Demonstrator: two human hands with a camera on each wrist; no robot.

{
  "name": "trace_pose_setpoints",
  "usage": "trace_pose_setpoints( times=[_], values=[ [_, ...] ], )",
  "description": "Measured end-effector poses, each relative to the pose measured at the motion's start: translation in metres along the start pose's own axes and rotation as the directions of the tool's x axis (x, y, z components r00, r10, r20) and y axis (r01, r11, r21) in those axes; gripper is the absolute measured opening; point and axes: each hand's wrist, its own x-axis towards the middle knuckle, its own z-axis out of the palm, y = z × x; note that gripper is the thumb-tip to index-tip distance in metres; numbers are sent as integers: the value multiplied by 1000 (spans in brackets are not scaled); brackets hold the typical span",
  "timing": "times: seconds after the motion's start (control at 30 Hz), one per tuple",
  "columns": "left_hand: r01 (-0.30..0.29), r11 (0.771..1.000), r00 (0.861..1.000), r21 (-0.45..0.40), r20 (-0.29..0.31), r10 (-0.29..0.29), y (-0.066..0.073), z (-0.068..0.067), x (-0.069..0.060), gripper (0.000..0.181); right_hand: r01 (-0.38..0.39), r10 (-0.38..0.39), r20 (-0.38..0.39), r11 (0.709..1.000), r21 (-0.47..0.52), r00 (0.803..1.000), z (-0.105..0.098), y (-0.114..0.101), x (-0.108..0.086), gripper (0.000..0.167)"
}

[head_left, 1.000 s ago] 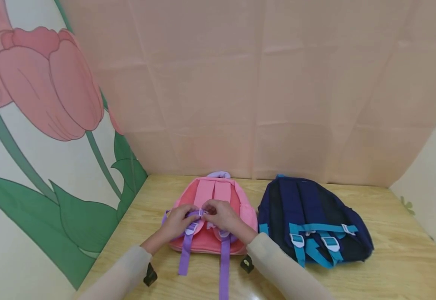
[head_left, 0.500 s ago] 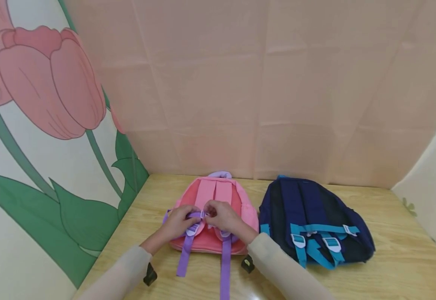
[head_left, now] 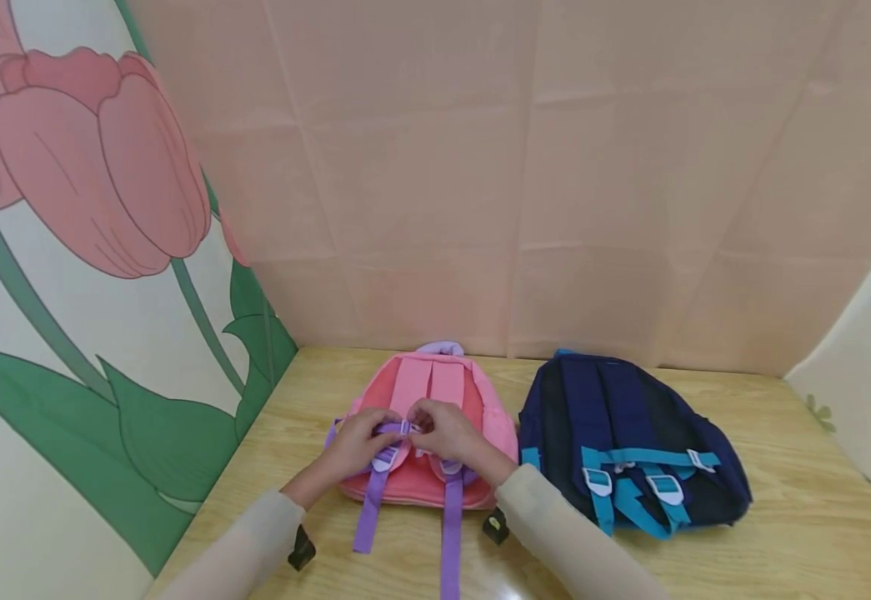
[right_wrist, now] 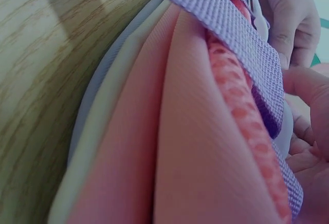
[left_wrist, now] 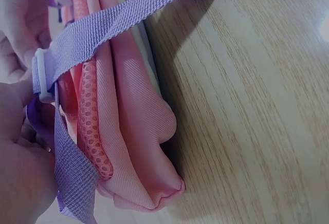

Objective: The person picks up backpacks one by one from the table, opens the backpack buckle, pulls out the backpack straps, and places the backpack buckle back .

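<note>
Left hand (head_left: 357,444) and right hand (head_left: 448,430) (fingers bent) pinch purple strap (head_left: 389,428).

Both arms (head_left: 573,537) reach forward, angling inward — left hand (head_left: 357,443) and right hand (head_left: 443,429) just beside each other — fingers (head_left: 422,410) bent, both in a pinch.

Lt. wood tabletop (head_left: 803,467), creased pinkish bkgd (head_left: 510,183) behind, tulip mural (head_left: 97,175) on L wall (head_left: 0,508).

The first backpack (head_left: 448,388) is placed on a table (head_left: 810,475), with a second backpack (head_left: 630,425) just right of it, a sheet (head_left: 533,183) behind it.
</note>
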Motion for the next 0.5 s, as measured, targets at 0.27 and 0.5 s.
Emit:
trace_pose_setpoints(
  times=[0.27, 0.5],
  values=[
    [37, 998, 998, 42, 49, -39, 0, -5, -1, 19, -20, 21, -5, 999, 25, 1000, 0, 1, 1, 17],
    [53, 995, 997, 87, 50, -57, -2, -6, -1, 18, -17, 18, -18, 999, 46, 1000, 1, 3, 3, 16]
  ],
)
